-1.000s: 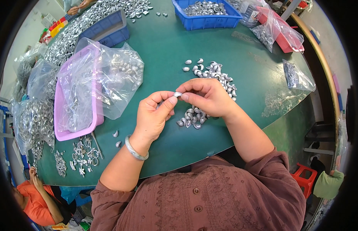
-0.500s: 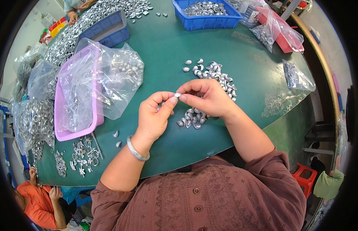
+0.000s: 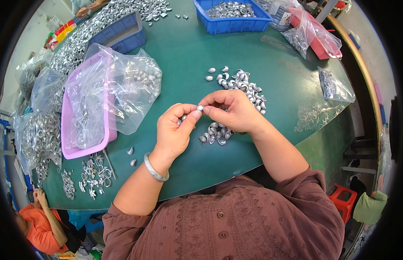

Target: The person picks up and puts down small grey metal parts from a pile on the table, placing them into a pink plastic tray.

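Between the fingertips of both hands is a small silver shell-shaped metal piece (image 3: pixel 200 108). My left hand (image 3: pixel 176 125) pinches it between thumb and forefinger, and more silver pieces show in its curled fingers. The thumb and forefinger of my right hand (image 3: pixel 236 110) close on the piece's right side. Beyond and to the right of my right hand lies a loose pile of the same curved pieces (image 3: pixel 253 92). A smaller cluster (image 3: pixel 216 133) rests on the green table (image 3: pixel 188 56) just below my hands. Two single pieces (image 3: pixel 130 151) lie left of my left wrist.
A lilac basket (image 3: pixel 110 130) with clear plastic bags stands at the left, near loose ring-like parts (image 3: pixel 96 171). Blue bins (image 3: pixel 236 27) and a red basket (image 3: pixel 323 50) stand farther back. A large heap of silver pieces (image 3: pixel 80 45) covers the far left. A co-worker in orange (image 3: pixel 43 229) sits at lower left.
The silver piece has turned slightly between my fingertips; my hands have barely moved. The co-worker in orange has brought both hands together, and the far co-worker's arm has shifted.
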The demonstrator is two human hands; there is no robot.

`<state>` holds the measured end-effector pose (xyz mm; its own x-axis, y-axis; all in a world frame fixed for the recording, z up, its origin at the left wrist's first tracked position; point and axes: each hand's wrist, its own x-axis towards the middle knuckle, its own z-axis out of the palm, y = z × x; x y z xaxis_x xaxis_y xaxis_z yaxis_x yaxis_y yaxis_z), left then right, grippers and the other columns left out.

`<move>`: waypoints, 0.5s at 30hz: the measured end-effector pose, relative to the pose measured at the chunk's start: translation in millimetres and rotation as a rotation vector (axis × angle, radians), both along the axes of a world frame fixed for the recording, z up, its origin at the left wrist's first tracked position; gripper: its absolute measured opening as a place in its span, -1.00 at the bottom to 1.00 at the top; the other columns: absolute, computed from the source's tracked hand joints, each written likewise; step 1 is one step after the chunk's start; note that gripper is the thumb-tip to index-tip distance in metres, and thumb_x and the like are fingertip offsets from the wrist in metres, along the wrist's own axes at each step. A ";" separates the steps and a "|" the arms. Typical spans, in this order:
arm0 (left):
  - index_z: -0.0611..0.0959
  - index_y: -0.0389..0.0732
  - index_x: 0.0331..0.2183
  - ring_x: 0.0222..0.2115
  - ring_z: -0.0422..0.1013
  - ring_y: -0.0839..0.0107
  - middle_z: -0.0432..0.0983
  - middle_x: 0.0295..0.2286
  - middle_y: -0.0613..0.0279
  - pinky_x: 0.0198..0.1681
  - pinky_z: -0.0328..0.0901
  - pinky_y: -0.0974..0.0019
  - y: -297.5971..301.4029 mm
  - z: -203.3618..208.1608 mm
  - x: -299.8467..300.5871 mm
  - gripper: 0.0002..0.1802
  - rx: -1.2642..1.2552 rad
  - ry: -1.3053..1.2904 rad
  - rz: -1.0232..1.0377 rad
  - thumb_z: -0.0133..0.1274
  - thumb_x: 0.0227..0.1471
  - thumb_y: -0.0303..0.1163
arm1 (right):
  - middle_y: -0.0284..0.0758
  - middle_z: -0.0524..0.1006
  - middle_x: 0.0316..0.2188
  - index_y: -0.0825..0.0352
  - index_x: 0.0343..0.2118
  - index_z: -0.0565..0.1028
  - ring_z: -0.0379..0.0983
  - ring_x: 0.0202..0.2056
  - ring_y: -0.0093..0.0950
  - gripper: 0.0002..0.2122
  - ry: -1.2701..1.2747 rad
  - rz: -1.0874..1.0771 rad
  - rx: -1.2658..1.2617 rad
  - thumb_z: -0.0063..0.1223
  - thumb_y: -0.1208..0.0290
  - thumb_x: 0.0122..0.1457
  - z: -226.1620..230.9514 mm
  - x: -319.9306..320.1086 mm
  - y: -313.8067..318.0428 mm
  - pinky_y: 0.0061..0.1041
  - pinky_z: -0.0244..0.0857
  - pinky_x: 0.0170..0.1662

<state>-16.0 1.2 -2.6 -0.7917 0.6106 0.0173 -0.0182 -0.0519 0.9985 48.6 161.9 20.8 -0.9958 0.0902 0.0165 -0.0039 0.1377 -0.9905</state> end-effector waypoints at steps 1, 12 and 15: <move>0.56 -0.31 -0.45 -0.60 0.21 0.70 0.33 -0.56 0.38 -0.55 0.13 0.62 0.0 0.0 -0.1 -0.90 0.001 0.002 0.000 0.05 -0.08 -0.47 | -0.32 0.51 -0.51 0.45 -0.39 0.47 0.40 -0.47 -0.64 -0.84 -0.004 0.000 -0.002 0.00 0.50 -0.03 0.1 0.0 -0.1 -0.66 0.29 -0.40; 0.56 -0.28 -0.47 -0.59 0.21 0.65 0.34 -0.58 0.37 -0.53 0.13 0.57 0.3 -0.8 -1.5 -0.93 -0.015 0.191 0.022 0.06 -0.11 -0.50 | -0.34 0.51 -0.51 0.44 -0.39 0.47 0.39 -0.47 -0.66 -0.85 0.024 0.011 0.032 0.01 0.50 -0.03 1.7 0.1 0.6 -0.68 0.28 -0.40; 0.56 -0.28 -0.47 -0.59 0.21 0.63 0.35 -0.59 0.36 -0.54 0.13 0.56 0.8 -1.6 -2.6 -0.93 -0.012 0.268 0.026 0.07 -0.12 -0.50 | -0.34 0.51 -0.51 0.44 -0.39 0.47 0.39 -0.47 -0.66 -0.85 0.037 0.012 0.037 0.02 0.50 -0.03 0.9 -0.1 1.1 -0.68 0.29 -0.39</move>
